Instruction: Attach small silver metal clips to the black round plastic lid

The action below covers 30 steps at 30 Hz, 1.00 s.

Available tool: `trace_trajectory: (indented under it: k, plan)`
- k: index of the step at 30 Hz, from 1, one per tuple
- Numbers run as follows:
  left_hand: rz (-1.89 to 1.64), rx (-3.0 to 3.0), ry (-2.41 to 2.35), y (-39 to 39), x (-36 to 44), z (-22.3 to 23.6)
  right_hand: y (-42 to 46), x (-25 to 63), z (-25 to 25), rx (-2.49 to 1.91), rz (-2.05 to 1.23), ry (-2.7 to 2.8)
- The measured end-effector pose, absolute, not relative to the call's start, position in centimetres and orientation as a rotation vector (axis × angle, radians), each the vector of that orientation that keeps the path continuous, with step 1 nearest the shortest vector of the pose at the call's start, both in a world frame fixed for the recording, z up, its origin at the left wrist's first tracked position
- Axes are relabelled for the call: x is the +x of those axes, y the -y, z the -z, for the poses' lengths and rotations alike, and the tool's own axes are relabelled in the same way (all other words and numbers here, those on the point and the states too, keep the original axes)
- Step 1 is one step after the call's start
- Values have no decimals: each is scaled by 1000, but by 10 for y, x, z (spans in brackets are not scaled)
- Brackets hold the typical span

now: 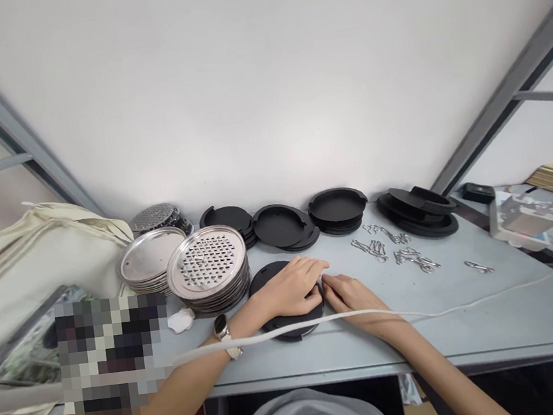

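Note:
A shallow black round plate (269,275) lies on the grey table right in front of me. My left hand (293,289), with a watch on the wrist, lies across its top, the thumb and fingers closed over its right rim. My right hand (349,296) meets that rim from the right with fingers pinched together; what they hold is hidden. To the right lie loose wire metal clips (371,248), more clips (415,260) and a small separate group of clips (478,267).
Behind are stacked black plates (281,225), more black plates (337,207) and a larger black pile (417,211). At left stand stacked perforated metal grater discs (208,265) and plain-topped metal discs (155,254). A white cable (438,313) crosses the view.

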<state>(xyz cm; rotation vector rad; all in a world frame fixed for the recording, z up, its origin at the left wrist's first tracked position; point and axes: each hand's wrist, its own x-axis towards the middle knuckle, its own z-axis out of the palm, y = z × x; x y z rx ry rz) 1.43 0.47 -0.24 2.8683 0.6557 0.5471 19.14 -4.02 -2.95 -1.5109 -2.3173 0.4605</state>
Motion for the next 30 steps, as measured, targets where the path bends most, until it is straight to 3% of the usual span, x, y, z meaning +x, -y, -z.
trace_trajectory:
  k: [30]
  plan:
    - [-566,2734,-649,-2,11,-1,39,194,34,-1520,-442,2346]
